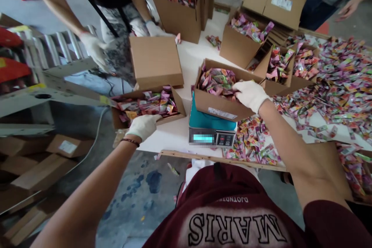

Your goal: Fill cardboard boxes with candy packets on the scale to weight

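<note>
Maroon shirt point(232, 209) cropped; right hand point(250, 93) fingertips buried in sachets point(216, 81).

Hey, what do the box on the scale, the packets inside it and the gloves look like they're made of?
The box on the scale: plain brown cardboard, matte, with folded flaps. The packets: likely thin plastic film, glossy and bright, catching light. The left hand and right hand wear white gloves that look like knitted fabric, dull and soft; the weave is too small to confirm.

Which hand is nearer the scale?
Right. The right hand rests in the box sitting on the scale; the left hand is off to its left, at another box.
</note>
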A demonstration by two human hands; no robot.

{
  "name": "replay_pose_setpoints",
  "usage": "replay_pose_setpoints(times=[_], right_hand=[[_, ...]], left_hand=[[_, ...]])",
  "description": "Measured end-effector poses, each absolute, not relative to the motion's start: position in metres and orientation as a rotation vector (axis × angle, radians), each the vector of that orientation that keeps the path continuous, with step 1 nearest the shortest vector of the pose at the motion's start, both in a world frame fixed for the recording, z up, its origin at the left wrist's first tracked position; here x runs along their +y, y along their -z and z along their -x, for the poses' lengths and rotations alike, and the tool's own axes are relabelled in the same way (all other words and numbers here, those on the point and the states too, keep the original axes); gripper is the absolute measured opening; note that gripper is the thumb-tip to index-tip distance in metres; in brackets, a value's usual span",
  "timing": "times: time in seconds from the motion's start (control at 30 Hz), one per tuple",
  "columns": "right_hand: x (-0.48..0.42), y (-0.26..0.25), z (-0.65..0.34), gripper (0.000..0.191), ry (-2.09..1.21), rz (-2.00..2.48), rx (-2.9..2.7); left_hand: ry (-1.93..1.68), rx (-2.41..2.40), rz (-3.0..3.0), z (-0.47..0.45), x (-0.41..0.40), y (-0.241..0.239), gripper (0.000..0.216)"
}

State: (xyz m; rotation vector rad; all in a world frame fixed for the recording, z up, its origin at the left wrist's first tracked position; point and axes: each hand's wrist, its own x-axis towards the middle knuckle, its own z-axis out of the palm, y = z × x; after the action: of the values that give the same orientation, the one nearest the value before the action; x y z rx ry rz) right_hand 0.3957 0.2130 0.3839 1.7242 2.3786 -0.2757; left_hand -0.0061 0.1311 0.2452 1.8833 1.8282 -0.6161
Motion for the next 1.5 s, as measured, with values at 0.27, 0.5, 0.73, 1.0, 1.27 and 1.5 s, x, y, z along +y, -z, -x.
replay_pose_setpoints(times=[0.27, 0.5, 0.73, 1.0, 1.27, 1.5], right_hand=[[0.185, -0.42, -0.425, 0.026, 0.222, -1.884, 2.95], [0.094, -0.477, -0.525, 0.025, -0.084, -2.465, 2.539], [0.077, -0.446, -0.546, 0.042, 0.047, -2.422, 2.488], [0.131, -0.439, -0.444, 0.038, 0.196, -1.91, 2.986], [0.168, -0.379, -0.413, 0.04, 0.369, -1.771, 2.66], [0.161, -0.36, -0.398, 0.04, 0.187, -1.693, 2.528]], left_hand=[[0.581, 1.856, -1.939, 0.005, 0.126, -0.253, 0.051], [0.597, 1.811, -1.994, 0.013, 0.138, -0.251, 0.049], [0.587, 1.84, -2.089, 0.021, 0.167, -0.248, 0.051], [0.4, 1.961, -2.185, 0.007, 0.182, -0.278, 0.052], [-0.308, 2.0, -2.161, -0.019, 0.156, -0.318, 0.051], [-0.409, 1.721, -2.174, -0.068, 0.151, -0.325, 0.048]])
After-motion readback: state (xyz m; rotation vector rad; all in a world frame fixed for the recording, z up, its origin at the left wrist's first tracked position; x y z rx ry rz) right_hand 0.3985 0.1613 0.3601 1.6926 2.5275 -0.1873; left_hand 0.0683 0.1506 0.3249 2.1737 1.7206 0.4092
